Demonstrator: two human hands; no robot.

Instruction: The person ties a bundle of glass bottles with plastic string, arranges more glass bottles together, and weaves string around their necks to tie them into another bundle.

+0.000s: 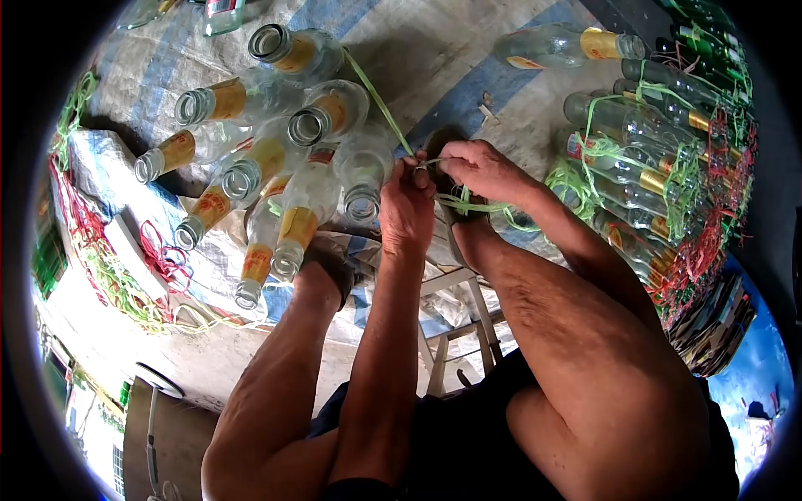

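Observation:
My left hand (407, 209) is closed, its thumb and fingertips pinching a light green plastic string (378, 98). The string runs from there up to the group of clear glass bottles (311, 179). Right beside it, my right hand (484, 171) is also closed on the string, with a short length stretched between the two hands. The bottles lean together with their open mouths toward me, several with yellow labels on the necks. The nearest bottle mouth (362, 204) is just left of my left hand. A small knot or loop at my fingertips is too small to make out.
More clear bottles (635, 171) lie bundled with green string at the right. A loose bottle (568, 48) lies at the back. Red and green string (154, 259) is heaped at the left. A striped woven sheet (418, 42) covers the floor; a wooden stool (455, 321) stands between my legs.

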